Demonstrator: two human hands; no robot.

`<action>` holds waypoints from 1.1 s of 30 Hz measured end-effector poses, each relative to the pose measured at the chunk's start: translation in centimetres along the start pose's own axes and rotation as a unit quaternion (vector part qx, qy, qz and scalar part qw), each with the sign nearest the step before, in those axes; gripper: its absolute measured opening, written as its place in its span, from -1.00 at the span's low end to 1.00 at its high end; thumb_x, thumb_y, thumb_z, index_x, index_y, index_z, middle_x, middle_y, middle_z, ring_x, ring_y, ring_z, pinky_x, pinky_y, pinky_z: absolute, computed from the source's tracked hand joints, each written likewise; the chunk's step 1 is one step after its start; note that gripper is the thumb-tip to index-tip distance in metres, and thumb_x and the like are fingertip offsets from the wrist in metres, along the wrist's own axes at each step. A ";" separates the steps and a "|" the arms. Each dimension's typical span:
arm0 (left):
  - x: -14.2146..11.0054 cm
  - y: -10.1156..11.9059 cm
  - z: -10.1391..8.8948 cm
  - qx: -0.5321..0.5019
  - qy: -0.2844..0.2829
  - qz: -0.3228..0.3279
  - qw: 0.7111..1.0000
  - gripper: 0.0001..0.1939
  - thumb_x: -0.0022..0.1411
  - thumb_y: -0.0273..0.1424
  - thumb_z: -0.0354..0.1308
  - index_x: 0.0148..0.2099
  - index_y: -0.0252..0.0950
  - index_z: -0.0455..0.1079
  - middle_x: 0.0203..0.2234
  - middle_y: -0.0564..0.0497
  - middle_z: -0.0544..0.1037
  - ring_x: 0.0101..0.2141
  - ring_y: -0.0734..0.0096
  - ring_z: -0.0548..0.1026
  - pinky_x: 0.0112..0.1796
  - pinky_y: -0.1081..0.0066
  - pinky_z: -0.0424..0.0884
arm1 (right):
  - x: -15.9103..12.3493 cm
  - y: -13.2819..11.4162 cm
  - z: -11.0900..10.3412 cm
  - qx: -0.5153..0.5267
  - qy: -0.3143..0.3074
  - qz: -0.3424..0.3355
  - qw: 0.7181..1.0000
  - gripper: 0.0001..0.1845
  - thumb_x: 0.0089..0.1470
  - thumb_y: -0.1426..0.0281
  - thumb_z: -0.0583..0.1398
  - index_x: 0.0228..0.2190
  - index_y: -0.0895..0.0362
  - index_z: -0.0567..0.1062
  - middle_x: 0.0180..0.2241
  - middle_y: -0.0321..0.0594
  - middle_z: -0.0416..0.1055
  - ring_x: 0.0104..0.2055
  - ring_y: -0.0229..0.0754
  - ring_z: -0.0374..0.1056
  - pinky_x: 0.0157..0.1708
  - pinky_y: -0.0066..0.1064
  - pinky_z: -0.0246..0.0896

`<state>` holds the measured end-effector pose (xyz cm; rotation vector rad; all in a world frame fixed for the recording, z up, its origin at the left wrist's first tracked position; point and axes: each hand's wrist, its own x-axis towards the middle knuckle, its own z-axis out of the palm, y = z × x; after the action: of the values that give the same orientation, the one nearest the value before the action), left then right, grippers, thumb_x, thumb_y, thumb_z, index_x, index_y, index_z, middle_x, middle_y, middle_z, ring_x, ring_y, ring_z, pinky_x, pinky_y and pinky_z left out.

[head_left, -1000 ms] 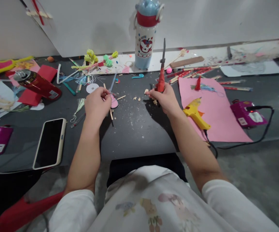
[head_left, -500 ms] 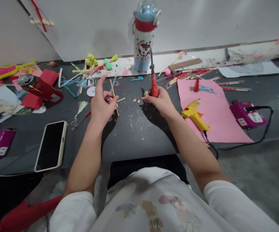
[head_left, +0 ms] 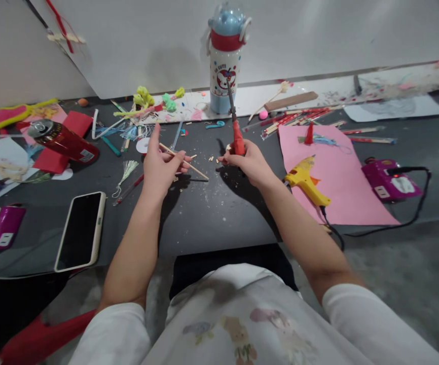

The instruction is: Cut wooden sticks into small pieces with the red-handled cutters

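Note:
A thin wooden stick (head_left: pixel 198 172) is pinched between the thumb and fingers of my left hand (head_left: pixel 162 165), its index finger pointing up and away. The stick slants down to the right, with its lower end close to the table. In my right hand (head_left: pixel 250 159) is a pair of red-handled scissors (head_left: pixel 238 137), dark blades pointing away from me and looking closed. Short cut wood bits (head_left: pixel 212 159) and pale crumbs lie on the dark table (head_left: pixel 212 223) between my hands. My left fingers partly cover a few small items beneath them.
A water bottle (head_left: pixel 225 66) stands at the back. On the right, a yellow glue gun (head_left: pixel 308 182) rests on pink paper (head_left: pixel 349 197), beside a purple box (head_left: pixel 390 180) with a cable. A phone (head_left: pixel 80 230) and a red can (head_left: pixel 65 141) are on the left.
My left hand has picked up the wooden stick and turned it from near upright to a rightward slant. The scissors in my right hand have tilted and shifted left.

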<state>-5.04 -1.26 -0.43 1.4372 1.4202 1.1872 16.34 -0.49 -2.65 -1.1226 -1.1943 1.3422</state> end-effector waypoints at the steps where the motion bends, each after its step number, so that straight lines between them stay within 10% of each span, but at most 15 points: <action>1: 0.0 0.1 0.1 -0.025 0.001 -0.014 1.000 -0.22 0.10 -0.33 0.16 0.30 -0.22 -0.12 -0.44 -0.01 0.58 -0.50 0.41 0.54 -0.45 0.43 0.49 | 0.0 0.0 0.0 0.001 -0.001 0.002 1.000 -0.65 -0.18 0.39 0.27 -0.35 0.07 0.22 -0.44 -0.33 0.37 -0.25 -0.15 0.45 -0.17 -0.25 0.34; 8: -0.3 1.5 0.1 -0.104 -0.049 -0.045 0.992 -0.67 0.05 -0.20 0.22 -0.20 -0.31 0.43 -0.34 -0.10 0.60 -0.36 0.37 0.58 -0.32 0.41 0.52 | 0.1 -0.4 -0.2 0.015 -0.004 -0.001 1.000 -0.68 -0.19 0.44 0.25 -0.40 0.07 0.20 -0.44 -0.31 0.34 -0.27 -0.14 0.45 -0.25 -0.28 0.32; 17: -0.2 2.4 -1.7 -0.100 -0.189 -0.099 0.972 -0.16 0.19 0.18 -0.39 -0.38 -0.36 0.51 -0.30 -0.20 0.59 -0.25 0.18 0.57 -0.20 0.24 0.50 | 0.2 -0.9 -0.7 0.001 -0.003 -0.006 1.000 -0.72 -0.19 0.45 0.24 -0.46 0.08 0.20 -0.47 -0.29 0.30 -0.26 -0.14 0.42 -0.32 -0.32 0.31; 26: -0.8 1.9 -2.1 0.109 -0.402 -0.056 0.908 -0.45 0.19 0.07 -0.08 -0.33 -0.21 0.57 -0.30 -0.07 0.62 -0.14 0.24 0.54 -0.01 0.25 0.39 | 0.5 -0.1 -1.0 -0.025 0.008 -0.007 1.000 -0.75 -0.18 0.43 0.21 -0.43 0.09 0.22 -0.44 -0.28 0.34 -0.30 -0.15 0.43 -0.26 -0.26 0.32; 33: -1.2 2.2 -0.4 0.108 -0.174 0.008 0.979 -0.67 0.09 -0.13 0.20 -0.26 -0.29 0.53 -0.42 -0.07 0.61 -0.36 0.34 0.55 -0.30 0.41 0.44 | -0.2 -0.2 -0.2 -0.342 0.008 -0.057 0.938 -0.69 -0.15 0.35 0.19 -0.31 0.11 0.25 -0.34 -0.17 0.40 -0.29 -0.06 0.35 -0.22 -0.15 0.25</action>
<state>-4.77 -2.66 1.65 1.7109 1.3201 0.7582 16.62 -0.65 -2.42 -1.5039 -1.7530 0.8312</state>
